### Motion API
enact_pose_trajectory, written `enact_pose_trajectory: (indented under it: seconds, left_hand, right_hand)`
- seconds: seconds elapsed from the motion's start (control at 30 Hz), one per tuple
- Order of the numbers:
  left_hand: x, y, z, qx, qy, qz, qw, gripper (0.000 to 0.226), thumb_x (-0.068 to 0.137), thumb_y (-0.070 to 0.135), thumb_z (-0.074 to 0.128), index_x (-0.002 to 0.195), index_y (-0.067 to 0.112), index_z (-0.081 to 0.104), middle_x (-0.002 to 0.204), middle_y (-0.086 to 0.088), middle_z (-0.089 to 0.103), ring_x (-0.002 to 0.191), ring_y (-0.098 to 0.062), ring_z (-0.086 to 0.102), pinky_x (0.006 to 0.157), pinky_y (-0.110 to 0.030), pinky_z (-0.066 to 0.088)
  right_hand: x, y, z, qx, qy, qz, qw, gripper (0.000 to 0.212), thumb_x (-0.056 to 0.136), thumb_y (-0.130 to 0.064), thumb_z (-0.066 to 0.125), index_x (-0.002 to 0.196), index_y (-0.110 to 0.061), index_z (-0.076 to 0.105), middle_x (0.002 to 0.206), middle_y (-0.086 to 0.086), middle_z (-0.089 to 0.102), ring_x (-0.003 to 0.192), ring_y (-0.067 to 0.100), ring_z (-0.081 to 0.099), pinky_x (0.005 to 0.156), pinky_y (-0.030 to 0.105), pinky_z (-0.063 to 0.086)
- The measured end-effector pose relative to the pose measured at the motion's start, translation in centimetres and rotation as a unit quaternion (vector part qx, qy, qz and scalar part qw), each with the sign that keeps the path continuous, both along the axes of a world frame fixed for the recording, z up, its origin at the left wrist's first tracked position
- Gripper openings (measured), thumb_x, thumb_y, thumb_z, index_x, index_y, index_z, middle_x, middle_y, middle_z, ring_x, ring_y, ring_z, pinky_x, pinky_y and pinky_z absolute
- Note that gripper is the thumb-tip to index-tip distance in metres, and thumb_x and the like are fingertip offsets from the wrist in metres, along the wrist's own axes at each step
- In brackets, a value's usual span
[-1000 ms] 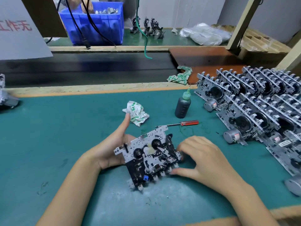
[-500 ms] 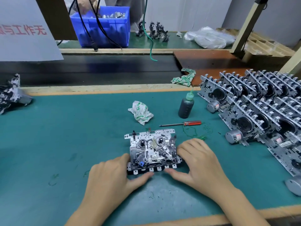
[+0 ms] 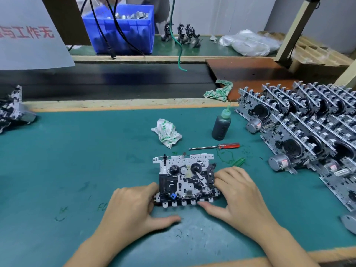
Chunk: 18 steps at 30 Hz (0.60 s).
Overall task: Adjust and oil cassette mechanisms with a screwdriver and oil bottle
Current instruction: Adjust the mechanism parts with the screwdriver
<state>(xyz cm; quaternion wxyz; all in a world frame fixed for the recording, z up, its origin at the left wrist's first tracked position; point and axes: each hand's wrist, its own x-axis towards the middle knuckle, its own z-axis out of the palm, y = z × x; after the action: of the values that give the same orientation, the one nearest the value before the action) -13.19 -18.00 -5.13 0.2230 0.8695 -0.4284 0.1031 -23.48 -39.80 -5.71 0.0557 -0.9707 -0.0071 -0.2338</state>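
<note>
A cassette mechanism [image 3: 185,178] lies flat on the green mat, its row of keys facing me. My left hand [image 3: 133,207] holds its left edge with curled fingers, and the thumb lies on the mat in front. My right hand [image 3: 238,195] grips its right side, fingers curled over the edge and thumb at the front keys. Beyond the mechanism a red-handled screwdriver [image 3: 215,147] lies on the mat. A dark oil bottle [image 3: 221,126] with a green nozzle stands upright behind the screwdriver. Neither hand touches these two.
Several cassette mechanisms [image 3: 308,135] stand in rows on the right. A crumpled cloth [image 3: 166,132] lies mid-mat and a green plastic piece [image 3: 238,161] sits by my right fingers. Another mechanism [image 3: 11,110] is at the left edge. A black conveyor [image 3: 115,81] and blue bin [image 3: 123,27] are behind.
The mechanism went from tilted up in my left hand to flat on the mat. My left hand moved round to its left edge, and its thumb came off the front keys.
</note>
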Motion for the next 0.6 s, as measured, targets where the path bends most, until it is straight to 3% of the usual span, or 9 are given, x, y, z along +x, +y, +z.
enact_pose_trajectory:
  seconds: [0.17,0.3,0.43,0.6]
  left_hand:
    - [-0.4,-0.3,-0.1,-0.012,-0.034,0.031,0.999,0.051,0.07,0.059,0.051,0.048,0.014,0.042,0.034,0.004,0.037,0.029,-0.018,0.039,0.033,-0.019,0.029]
    - [0.0,-0.2,-0.2,-0.012,-0.04,0.026,0.999,0.064,0.083,0.068,0.04,0.049,0.014,0.043,0.034,0.005,0.038,0.029,-0.018,0.04,0.032,-0.021,0.028]
    - [-0.5,-0.5,0.0,-0.01,-0.03,0.026,0.999,0.064,0.062,0.08,0.05,0.049,0.019,0.036,0.034,0.005,0.037,0.029,-0.017,0.041,0.032,-0.024,0.03]
    - [-1.3,-1.1,-0.5,-0.04,-0.045,0.091,0.994,0.061,0.059,0.072,0.054,0.043,0.016,0.036,0.03,0.002,0.031,0.025,-0.018,0.036,0.036,-0.019,0.026]
  right_hand:
    - [0.0,-0.6,0.1,0.043,0.019,0.037,0.998,0.054,0.072,-0.062,0.062,0.063,-0.009,0.056,0.074,-0.002,0.054,0.076,0.021,0.052,0.091,0.03,0.037]
    - [0.1,-0.5,0.1,0.062,0.016,0.049,0.997,0.055,0.071,-0.061,0.064,0.061,-0.008,0.054,0.072,0.0,0.051,0.074,0.022,0.05,0.088,0.03,0.038]
    - [0.0,-0.2,-0.1,0.032,0.003,0.022,0.999,0.05,0.076,-0.056,0.058,0.06,-0.01,0.054,0.072,-0.001,0.055,0.07,0.023,0.053,0.084,0.03,0.037]
    - [0.0,-0.2,0.0,0.073,0.009,0.041,0.996,0.051,0.071,-0.059,0.063,0.06,-0.011,0.051,0.072,-0.002,0.05,0.07,0.021,0.049,0.082,0.033,0.038]
